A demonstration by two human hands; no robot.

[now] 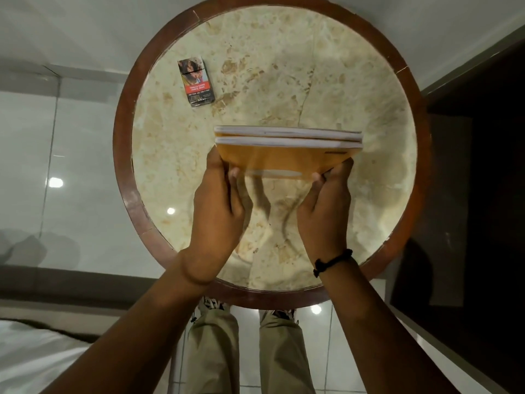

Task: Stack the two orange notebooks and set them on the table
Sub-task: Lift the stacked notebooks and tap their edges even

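Head view, notebooks: the two orange notebooks (287, 157) are being held together as one stack, white page edges turned away from the person, orange cover facing up and tilted toward the camera.
Head view, long axis: the stack is running left to right across the table (409, 89), square to the person's forearms.
Head view, left hand: the left hand (220, 206) is gripping the near-left corner of the stack, fingertips curling onto the cover.
Head view, right hand: the right hand (326, 211) is pinching the near-right corner, a black cord bracelet (332, 262) sitting on that wrist.
Head view, which is nearer: both hands are sitting equally close, one at each end, so neither is leading.
Head view, height: the stack is probably hovering just above the marble top near its middle; whether the far edge is touching is hard to tell.
Head view, direction: the stack is lying straight ahead of the hands, toward the table's far rim.
Head view, neighbour: a cigarette pack (195, 82) is lying toward the far-left rim, well apart from the stack.
Judgement, next move: lowering flat and letting go at both corners together looks like what remains.
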